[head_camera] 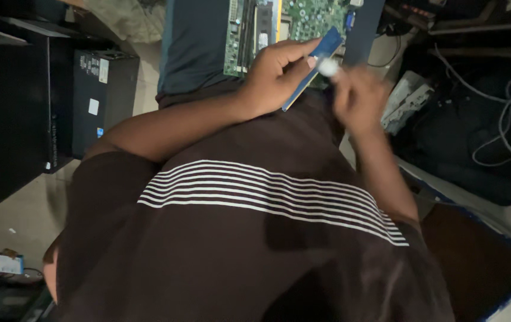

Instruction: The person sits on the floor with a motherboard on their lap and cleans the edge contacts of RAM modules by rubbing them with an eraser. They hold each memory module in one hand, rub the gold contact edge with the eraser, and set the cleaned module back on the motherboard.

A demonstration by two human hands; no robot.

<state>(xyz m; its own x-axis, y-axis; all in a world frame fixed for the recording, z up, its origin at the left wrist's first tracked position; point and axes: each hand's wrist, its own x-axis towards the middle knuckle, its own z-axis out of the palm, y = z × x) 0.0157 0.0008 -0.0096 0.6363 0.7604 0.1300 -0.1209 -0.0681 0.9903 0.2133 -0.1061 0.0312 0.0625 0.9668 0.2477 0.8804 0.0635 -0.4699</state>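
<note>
My left hand (279, 71) grips a thin blue memory module (318, 62) along its lower half, holding it slanted up to the right. My right hand (359, 98), blurred by motion, pinches a small white lump (328, 67) like an eraser against the module's upper end. Both hands are raised above my lap, just in front of a green circuit board (303, 18). My brown shirt with white stripes (267, 197) fills the lower part of the view.
The circuit board lies over a dark blue surface (199, 48). Black computer cases (97, 101) stand at the left on a pale floor. White cables (505, 119) and a white device (407, 98) lie at the right. A small blue box (5, 262) sits at the lower left.
</note>
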